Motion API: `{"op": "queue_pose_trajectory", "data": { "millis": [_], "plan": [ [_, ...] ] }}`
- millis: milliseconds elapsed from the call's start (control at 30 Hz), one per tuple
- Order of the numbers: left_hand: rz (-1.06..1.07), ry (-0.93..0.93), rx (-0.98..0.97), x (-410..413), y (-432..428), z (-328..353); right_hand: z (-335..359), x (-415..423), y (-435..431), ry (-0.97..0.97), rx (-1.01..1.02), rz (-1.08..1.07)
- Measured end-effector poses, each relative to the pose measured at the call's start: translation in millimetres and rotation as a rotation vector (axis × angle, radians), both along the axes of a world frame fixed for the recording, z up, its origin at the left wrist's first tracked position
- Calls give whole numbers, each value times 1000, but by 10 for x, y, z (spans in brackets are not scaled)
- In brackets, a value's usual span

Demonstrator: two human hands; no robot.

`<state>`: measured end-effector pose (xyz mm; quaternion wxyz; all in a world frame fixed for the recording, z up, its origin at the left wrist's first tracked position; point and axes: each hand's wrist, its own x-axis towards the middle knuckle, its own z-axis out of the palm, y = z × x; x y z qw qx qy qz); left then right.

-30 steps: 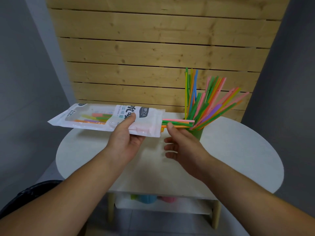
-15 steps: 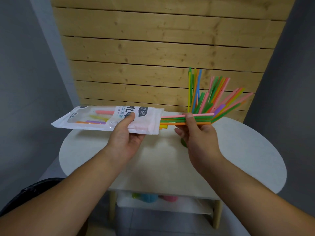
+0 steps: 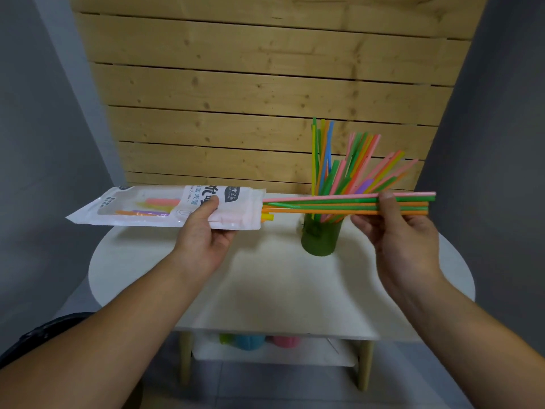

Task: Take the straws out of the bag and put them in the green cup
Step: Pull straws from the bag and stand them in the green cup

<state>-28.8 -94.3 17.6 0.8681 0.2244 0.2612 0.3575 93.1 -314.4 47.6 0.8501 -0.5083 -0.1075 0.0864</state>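
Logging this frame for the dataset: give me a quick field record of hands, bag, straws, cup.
left hand: holds bag level above the table
right hand: pinches bundle of straws, pink, green, orange
bundle: horizontal, mostly outside the bag, left tips at its mouth
bag contents: a few straws left inside
green cup: upright on table, many straws fanned out
shelf below: coloured objects, blurred
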Motion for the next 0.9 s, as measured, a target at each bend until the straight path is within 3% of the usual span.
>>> {"op": "queue_pose_trajectory", "data": {
  "millis": [233, 433, 733, 900],
  "plan": [
    [7, 29, 19, 54, -23, -39, 28, 304, -305, -78, -100, -184],
    [-28, 35, 38, 91, -89, -61, 36, 446, -377, -300, -318, -310],
    [-68, 42, 80, 65, -121, -53, 21, 489, -145, -509, -544, -191],
    [-77, 40, 93, 53, -139, -41, -2, 530, 50, -526, -630, -176]
  ]
}}
